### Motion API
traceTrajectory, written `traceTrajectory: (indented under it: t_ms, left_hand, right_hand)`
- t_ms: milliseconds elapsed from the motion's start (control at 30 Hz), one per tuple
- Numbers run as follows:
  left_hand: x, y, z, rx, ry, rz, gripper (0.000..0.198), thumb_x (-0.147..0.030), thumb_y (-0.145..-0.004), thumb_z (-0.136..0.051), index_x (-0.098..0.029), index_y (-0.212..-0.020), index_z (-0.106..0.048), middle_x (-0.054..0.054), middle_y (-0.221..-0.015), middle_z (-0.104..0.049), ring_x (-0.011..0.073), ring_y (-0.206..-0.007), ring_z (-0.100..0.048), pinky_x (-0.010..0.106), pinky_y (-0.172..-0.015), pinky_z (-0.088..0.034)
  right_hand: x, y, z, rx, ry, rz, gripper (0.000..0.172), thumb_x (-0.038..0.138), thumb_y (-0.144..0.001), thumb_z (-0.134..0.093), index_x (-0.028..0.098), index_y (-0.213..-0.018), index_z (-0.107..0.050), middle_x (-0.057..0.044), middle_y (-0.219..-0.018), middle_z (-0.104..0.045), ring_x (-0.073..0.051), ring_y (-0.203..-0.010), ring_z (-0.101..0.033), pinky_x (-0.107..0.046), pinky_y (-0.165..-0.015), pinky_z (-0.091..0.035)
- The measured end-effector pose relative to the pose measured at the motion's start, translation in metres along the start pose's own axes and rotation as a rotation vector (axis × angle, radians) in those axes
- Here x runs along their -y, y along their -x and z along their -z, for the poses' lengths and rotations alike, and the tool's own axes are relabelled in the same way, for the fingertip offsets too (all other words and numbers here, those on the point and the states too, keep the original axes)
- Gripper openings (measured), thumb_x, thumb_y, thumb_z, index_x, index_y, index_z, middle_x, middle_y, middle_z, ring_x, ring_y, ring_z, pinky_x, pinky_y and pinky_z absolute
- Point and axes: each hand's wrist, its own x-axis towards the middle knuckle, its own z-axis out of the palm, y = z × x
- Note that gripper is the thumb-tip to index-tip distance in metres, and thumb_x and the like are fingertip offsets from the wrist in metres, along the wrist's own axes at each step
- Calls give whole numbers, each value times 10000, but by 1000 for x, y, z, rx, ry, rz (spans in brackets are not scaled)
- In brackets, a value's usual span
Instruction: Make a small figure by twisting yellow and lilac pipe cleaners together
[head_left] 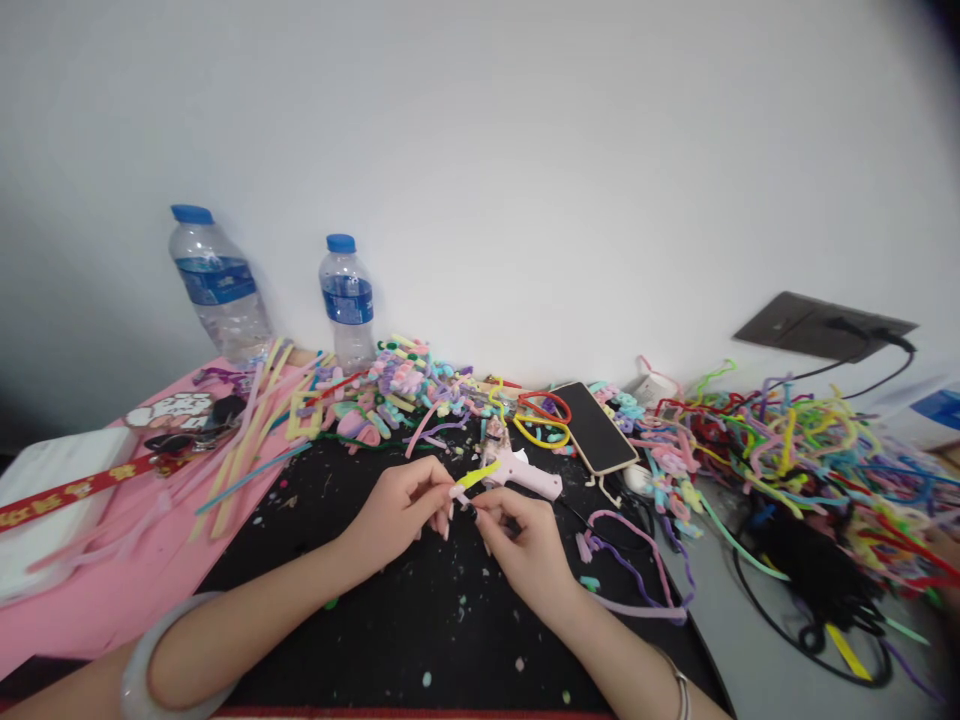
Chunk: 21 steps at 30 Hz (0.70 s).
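Yellow pipe cleaner (477,476) pinched between left hand (397,512) and right hand (525,545).

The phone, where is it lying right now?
The phone lies face up, right of centre on the table, beside the pink glue gun and behind the right hand.

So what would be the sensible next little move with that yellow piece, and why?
Probably a small bend or twist of the yellow piece. Both hands already pinch it: the left hand at its lower end, the right hand just beside, over the black mat. It is raised off the mat, and the pink glue gun lies untouched behind it, so shaping looks likelier than gluing.
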Motion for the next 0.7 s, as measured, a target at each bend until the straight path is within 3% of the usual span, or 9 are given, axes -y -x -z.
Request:
traceTrajectory:
  t_ms: [200, 333, 467, 567, 700]
  left_hand:
    - [-1, -2, -3, 101, 295, 84, 319, -430, -893, -388, -155, -850, -544, 33, -730, -613, 120, -500, -592, 231, -488, -447]
    - [-1, -3, -6, 84, 280, 89, 260, -397, -870, -456, -179, -983, -542, 29, -837, -602, 102, -493, -589, 201, -440, -421]
    - [1, -3, -6, 36, 271, 107, 341, -365, -853, -489, -215, -1159, -472, 32, -895, -605, 93, -474, -580, 199, -415, -413]
    - [1, -3, -5, 31, 248, 97, 271, -360, -857, -489, -202, -1075, -519, 28, -883, -616, 86, -478, -576, 192, -423, -411]
    - [-3, -3, -6, 56, 196, 78, 175, -328, -854, -501, -166, -874, -566, -17, -671, -603, 78, -446, -544, 179, -429, -393]
  right_hand:
    - [1, 1, 2, -71, 35, 38, 163, 208, -822, -486, 172, -720, -609, 19, -547, -535, -97, -468, -440, -204, -455, -346]
    - [1, 1, 2, -107, 37, 44, 168, 200, -822, -488, 168, -704, -603, 20, -527, -527, -99, -463, -442, -208, -454, -346]
    - [0, 0, 1, -130, 38, 35, 175, 200, -825, -488, 164, -696, -600, 16, -523, -530, -102, -460, -447, -213, -458, -354]
    - [1, 0, 1, -132, 52, 35, 178, 201, -826, -488, 164, -690, -595, 14, -522, -528, -101, -456, -444, -212, -453, -349]
    - [1, 1, 0, -118, 82, 54, 171, 190, -827, -491, 165, -690, -590, 13, -535, -533, -98, -461, -452, -208, -461, -350]
